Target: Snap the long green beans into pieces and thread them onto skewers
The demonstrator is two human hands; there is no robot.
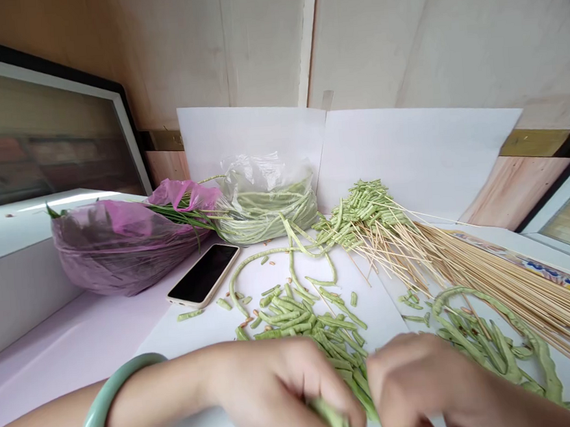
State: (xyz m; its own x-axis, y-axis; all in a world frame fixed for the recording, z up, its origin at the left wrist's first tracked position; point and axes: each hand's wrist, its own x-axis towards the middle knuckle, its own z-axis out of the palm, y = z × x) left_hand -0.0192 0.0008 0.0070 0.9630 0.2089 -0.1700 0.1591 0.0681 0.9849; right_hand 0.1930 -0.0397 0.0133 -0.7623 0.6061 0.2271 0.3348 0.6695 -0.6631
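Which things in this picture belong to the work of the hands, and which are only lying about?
Part of the work:
left hand, right hand, cut green long beans, bamboo skewers, clear plastic bag of long beans

Just lying about:
smartphone, purple plastic bag

We're seeing rough, pale bamboo skewers (495, 290) lying beside matt, ridged green beans (277, 321)! There's a thin, crinkled clear plastic bag (263, 176), and a pink plastic bag (122, 251) with a soft sheen. The phone (204, 273) has a glossy black glass face, and the bangle (87, 416) looks smooth, polished stone. Behind, matt white paper sheets (255, 144) cover pale wooden panels (375, 38).
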